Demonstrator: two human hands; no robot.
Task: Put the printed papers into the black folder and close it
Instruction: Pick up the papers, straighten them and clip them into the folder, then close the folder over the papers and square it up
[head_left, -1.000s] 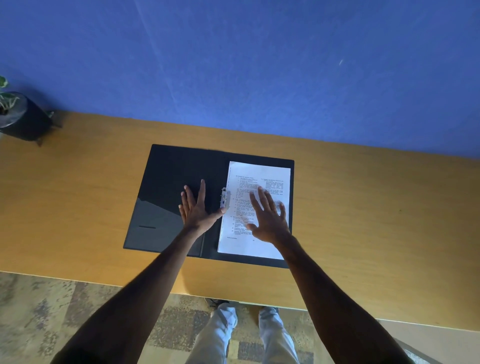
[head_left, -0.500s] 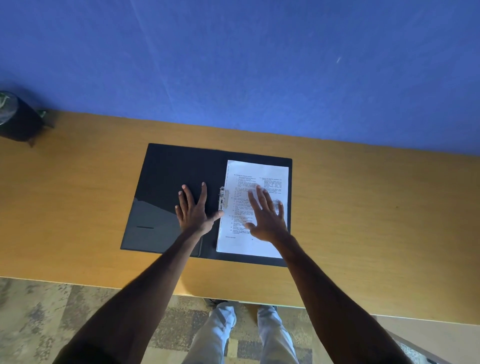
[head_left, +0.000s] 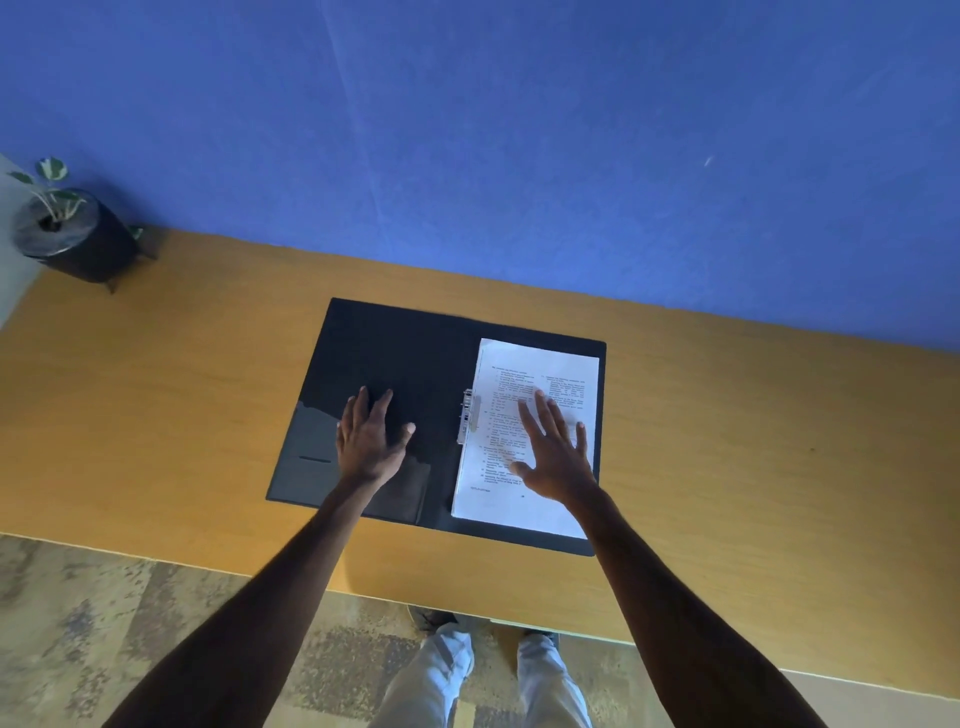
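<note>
Black plastic lies open flat on the wooden desk: in the head view, our only view, the black folder is our landmark, spread with both covers down. The printed papers sit on its right half, just beside the metal clip at the spine. A second ago our left hand rested near that clip; now it has slid outward onto the left cover, fingers spread, gripping nothing. Our right hand stays flat and wide on the sheets, holding nothing. We read that as the filing done and the left cover about to be lifted. The folder's left edge has bare desk beside it, room to get fingers under. A potted plant stands well clear at far left, the blue wall behind.
</note>
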